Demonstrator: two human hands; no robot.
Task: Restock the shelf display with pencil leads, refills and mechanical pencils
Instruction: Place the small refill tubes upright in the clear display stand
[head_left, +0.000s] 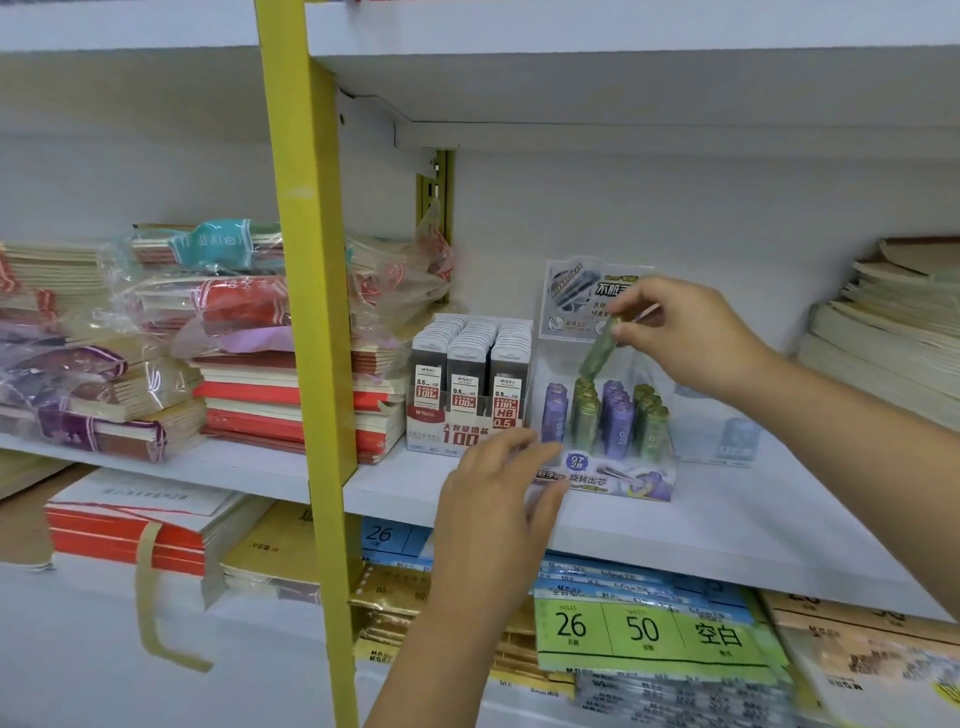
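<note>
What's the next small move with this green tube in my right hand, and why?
Probably lower the green tube into the green row beneath it. The right hand pinches it tilted just above the display box, and the left hand rests against the box's front.

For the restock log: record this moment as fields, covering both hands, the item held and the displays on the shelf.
shelf: white, bears both displays
tube display: clear box, purple and green tubes upright in rows
lead box: left of tube display, three rows of grey cases
right hand: pinches green tube, tilted, above tube display
left hand: fingers straight, at tube display's front left corner
</note>
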